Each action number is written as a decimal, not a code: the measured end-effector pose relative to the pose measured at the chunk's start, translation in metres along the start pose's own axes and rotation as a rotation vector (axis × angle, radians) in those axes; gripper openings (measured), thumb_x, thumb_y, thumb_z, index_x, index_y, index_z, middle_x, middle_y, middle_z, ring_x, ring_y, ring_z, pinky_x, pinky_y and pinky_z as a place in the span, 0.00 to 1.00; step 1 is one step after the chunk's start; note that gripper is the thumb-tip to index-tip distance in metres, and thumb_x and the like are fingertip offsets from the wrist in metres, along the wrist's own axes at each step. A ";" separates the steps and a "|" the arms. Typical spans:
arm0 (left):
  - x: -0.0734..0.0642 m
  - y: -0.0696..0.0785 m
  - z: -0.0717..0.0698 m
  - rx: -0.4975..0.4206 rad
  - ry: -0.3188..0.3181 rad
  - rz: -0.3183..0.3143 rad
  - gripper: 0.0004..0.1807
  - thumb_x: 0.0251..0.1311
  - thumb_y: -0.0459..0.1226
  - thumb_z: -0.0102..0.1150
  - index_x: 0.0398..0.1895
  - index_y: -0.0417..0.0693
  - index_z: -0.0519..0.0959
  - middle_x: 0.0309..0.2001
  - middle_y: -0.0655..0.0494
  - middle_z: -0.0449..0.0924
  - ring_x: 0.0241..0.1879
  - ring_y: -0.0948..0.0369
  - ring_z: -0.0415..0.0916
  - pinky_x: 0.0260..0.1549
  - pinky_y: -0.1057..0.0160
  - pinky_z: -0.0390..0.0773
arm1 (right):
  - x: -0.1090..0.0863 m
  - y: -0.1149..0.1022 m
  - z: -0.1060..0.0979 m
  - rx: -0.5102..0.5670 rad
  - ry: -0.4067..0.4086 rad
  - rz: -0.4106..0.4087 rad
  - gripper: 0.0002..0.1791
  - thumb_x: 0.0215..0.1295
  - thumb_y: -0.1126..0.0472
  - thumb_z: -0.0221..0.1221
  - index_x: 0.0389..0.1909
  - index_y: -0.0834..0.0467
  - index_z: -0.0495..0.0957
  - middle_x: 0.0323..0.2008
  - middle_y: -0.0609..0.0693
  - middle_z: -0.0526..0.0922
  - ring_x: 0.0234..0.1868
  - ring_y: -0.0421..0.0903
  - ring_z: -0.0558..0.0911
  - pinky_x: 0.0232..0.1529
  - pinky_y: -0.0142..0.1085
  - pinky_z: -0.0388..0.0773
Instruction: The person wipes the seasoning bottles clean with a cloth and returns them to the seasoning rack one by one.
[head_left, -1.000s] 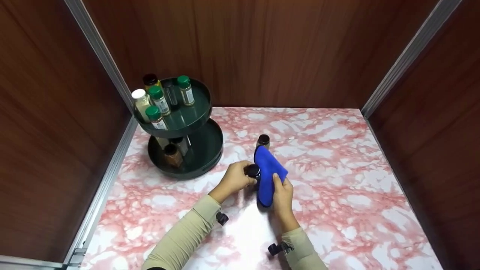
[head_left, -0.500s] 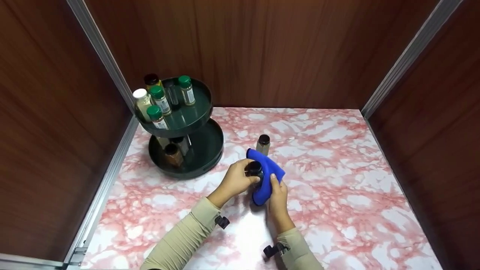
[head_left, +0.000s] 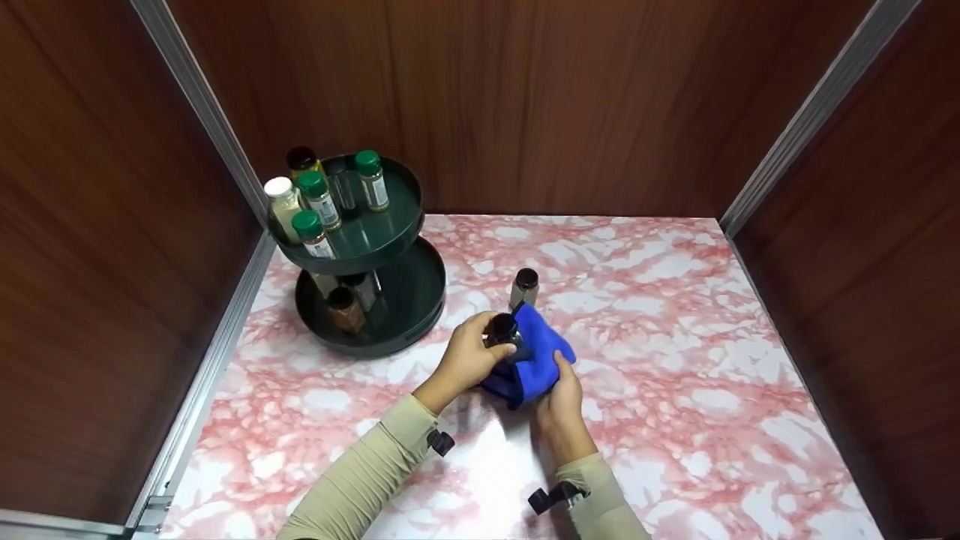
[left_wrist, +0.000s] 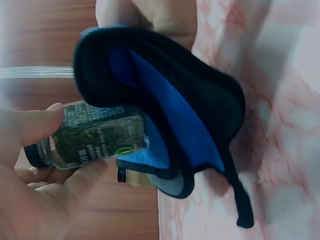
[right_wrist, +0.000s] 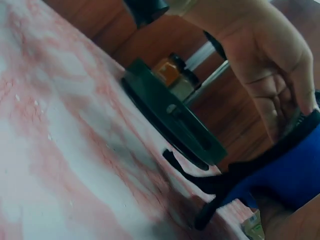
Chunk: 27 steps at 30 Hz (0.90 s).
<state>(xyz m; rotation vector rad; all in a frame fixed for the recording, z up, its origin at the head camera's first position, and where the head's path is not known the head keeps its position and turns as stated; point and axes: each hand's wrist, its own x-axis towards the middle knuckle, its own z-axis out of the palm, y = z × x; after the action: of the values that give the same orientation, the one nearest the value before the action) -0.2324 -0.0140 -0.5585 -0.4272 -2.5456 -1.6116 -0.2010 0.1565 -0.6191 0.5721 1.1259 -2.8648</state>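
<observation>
A spice jar with a black lid and dried green herbs is gripped near the lid by my left hand. It lies nearly sideways in the left wrist view, its base end inside a fold of a blue cloth with black edging. My right hand holds the cloth from its right side, the thumb on top; the other fingers are mostly hidden behind it. A narrow black strip hangs from the cloth's edge. Just behind the cloth, a second black-lidded jar stands upright on the table.
At the left stands a dark green two-tier round rack. Its top tier bears several jars, among them a green-capped one and a white-capped one. A brown jar sits on the lower tier. Wood-look panels enclose the table.
The blue cloth has folded around the jar's lower end, and its black edge has swung toward me. The held jar has tilted slightly. The second jar shows more now.
</observation>
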 end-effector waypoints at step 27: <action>0.003 0.003 0.000 -0.148 0.105 -0.011 0.24 0.55 0.32 0.74 0.56 0.40 0.81 0.47 0.47 0.85 0.50 0.54 0.82 0.51 0.59 0.83 | -0.007 -0.006 0.003 -0.146 -0.049 -0.051 0.21 0.81 0.54 0.46 0.55 0.67 0.77 0.38 0.50 0.89 0.41 0.44 0.87 0.45 0.36 0.84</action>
<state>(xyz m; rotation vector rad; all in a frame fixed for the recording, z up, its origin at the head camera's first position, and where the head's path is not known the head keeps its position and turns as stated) -0.2344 -0.0118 -0.5550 -0.3326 -2.3674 -1.7831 -0.1967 0.1583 -0.6105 0.4712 1.3457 -2.7898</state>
